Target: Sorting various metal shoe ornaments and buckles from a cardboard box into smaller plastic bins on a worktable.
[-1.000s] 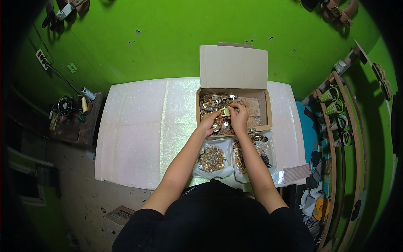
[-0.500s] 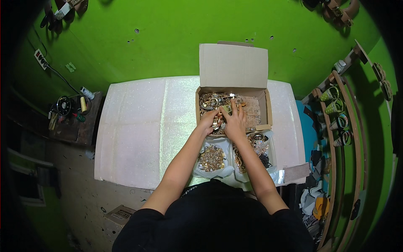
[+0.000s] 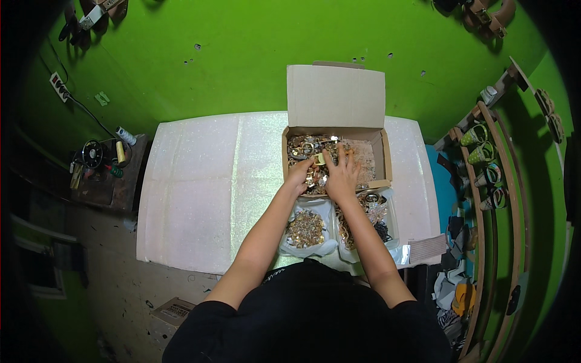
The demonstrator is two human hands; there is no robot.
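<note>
An open cardboard box holds a heap of small shiny metal and beaded ornaments, piled mostly on its left side. Over that heap, my left hand pinches a small flat gold-coloured piece that looks like a buckle. Beside it, my right hand rests in the box with its fingers spread over the ornaments, the thumb close to the gold piece. In front of the box sits a plastic-lined tray of small glittering pieces. Another tray, partly behind my right forearm, carries chains, clear beads and dark bits.
The box's raised lid stands toward the green wall. All of this is on a table with a shiny white cover. A ridged grey piece lies at the right edge. Sandals hang on a wooden rack at the right; thread spools stand at left.
My right hand has drawn slightly away from my left and spread its fingers. The gold piece has shifted a little left and now shows more plainly at my left fingertips.
</note>
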